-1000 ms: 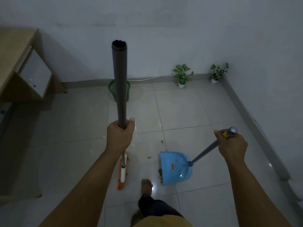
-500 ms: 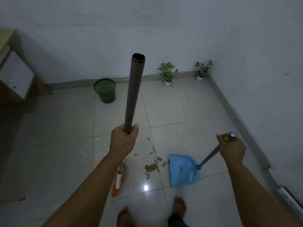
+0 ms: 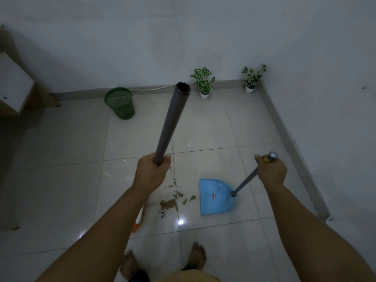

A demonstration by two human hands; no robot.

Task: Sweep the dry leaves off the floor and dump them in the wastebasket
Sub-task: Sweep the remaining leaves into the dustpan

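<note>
The green mesh wastebasket (image 3: 120, 103) stands upright by the far wall, well beyond the left hand's grip; through its open rim only mesh shows, and whether anything lies inside cannot be told. The blue dustpan (image 3: 214, 197) rests on the floor tiles (image 3: 203, 127) just below and left of the right hand's grip, its tray bare apart from a small red label.

The left hand (image 3: 152, 171) has its fingers wrapped fully round the grey broom handle (image 3: 171, 123), thumb up along the shaft, forearm stretched forward. The handle tilts up and right above that grip; below it the orange and white broom head (image 3: 138, 220) peeks out beside the forearm. The right hand (image 3: 271, 169) is closed tight round the top of the dustpan handle (image 3: 244, 183), just under its yellow and silver end, and the shaft slants down and left to the pan.

The leaves (image 3: 171, 201) lie scattered on the floor between the two grips, just left of the pan's mouth: one loose patch, more than ten bits.

There are one broom, one dustpan, one basket, two potted plants (image 3: 203, 82) by the wall, and two bare feet (image 3: 196, 256).
</note>
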